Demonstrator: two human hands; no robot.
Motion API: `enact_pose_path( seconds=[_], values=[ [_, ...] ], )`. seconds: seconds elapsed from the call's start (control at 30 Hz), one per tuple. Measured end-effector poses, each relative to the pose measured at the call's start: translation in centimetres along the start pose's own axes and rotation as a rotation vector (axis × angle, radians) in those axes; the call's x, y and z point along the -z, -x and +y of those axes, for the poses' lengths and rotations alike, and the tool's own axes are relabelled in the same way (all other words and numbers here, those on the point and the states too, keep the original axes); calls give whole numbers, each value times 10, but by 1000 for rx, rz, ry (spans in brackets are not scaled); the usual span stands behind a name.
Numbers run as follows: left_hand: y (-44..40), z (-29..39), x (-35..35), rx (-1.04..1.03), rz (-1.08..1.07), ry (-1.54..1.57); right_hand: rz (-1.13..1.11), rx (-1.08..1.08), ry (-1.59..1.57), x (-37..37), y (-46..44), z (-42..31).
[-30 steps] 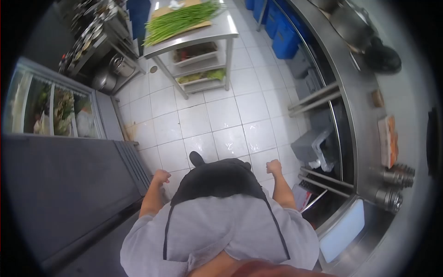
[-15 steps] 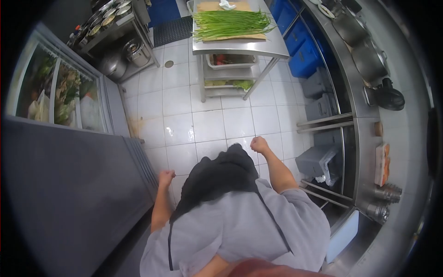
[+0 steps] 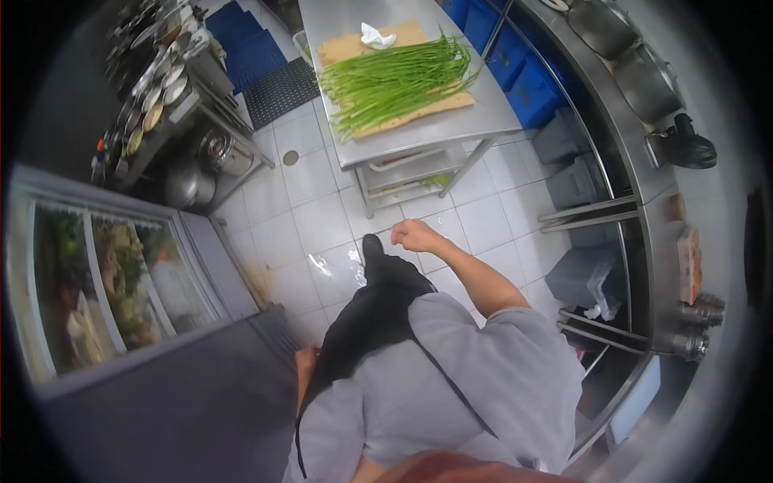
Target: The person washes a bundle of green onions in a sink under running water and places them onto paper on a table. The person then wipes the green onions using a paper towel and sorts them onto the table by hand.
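My right hand [image 3: 412, 235] reaches forward over the tiled floor, its fingers loosely bent with nothing in them. Beside the grey cabinet my left hand [image 3: 306, 357] hangs low, partly hidden by my black apron [image 3: 362, 322]; its fingers are too blurred to read. Ahead stands a steel table [image 3: 491, 121]. A pile of long green stalks [image 3: 394, 84], like scallions or garlic chives, lies across a light brown board [image 3: 435, 110] on it. Behind the stalks is a crumpled white cloth or paper [image 3: 375, 36]. Neither hand touches these things.
A glass-fronted cabinet [image 3: 205, 282] with vegetables inside stands at left. Farther back is a rack with pots [image 3: 189, 183]. Steel counters [image 3: 644, 173] with pots run along the right, above blue bins [image 3: 533, 92] and grey bins [image 3: 588, 282]. White tiles [image 3: 314, 209] cover the floor.
The table and stalks are nearer and lower in view, turned slightly. My right hand has swung forward and inward, its fist loosened. My left hand has dropped back beside my body.
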State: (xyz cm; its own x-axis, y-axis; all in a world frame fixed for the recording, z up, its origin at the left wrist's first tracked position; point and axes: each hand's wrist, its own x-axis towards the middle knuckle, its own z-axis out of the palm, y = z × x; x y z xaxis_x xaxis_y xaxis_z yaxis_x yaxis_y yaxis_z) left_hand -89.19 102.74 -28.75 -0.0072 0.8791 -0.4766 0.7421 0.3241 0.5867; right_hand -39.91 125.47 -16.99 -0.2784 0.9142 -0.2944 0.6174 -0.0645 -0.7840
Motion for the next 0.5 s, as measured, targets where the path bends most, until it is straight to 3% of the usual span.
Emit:
enact_pose_path(
  seconds=[0.03,0.1,0.2,0.3,0.4,0.5],
  values=[
    [-13,-16,6,-31,10,-31,17,56,-33,16,-15,-31],
    [-44,-44,14,247,68,248,59,130,-106,40,-52,-74],
    [-100,-44,72,-47,139,-23,85,158,-159,85,-106,-126],
    [-144,65,151,338,102,275,132,193,-147,124,-150,-165],
    [-206,89,186,386,40,276,186,216,-156,146,-183,-190],
    [-271,89,205,233,20,279,214,219,-115,151,-203,-209]
  ],
)
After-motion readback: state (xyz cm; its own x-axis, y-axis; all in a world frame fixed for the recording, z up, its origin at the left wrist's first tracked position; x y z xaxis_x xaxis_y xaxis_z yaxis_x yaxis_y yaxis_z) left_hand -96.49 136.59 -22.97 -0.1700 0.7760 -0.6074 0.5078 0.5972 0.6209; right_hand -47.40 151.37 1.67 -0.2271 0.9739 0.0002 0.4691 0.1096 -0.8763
